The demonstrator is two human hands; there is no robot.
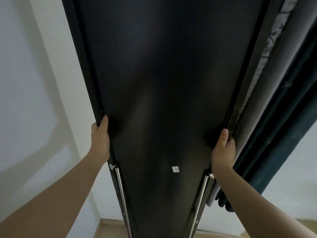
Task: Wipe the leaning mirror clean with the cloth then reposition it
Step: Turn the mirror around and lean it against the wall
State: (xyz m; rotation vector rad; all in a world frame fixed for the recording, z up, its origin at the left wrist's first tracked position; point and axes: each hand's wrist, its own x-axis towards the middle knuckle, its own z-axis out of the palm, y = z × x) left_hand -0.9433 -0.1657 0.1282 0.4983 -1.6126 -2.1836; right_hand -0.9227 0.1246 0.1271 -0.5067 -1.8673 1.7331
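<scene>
White wall (34, 83) — dark curtain (291, 126)

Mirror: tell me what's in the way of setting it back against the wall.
Both hands, left and right, grip the mirror. A curtain hangs tight against its right edge; the wall on the left looks bare.
</scene>
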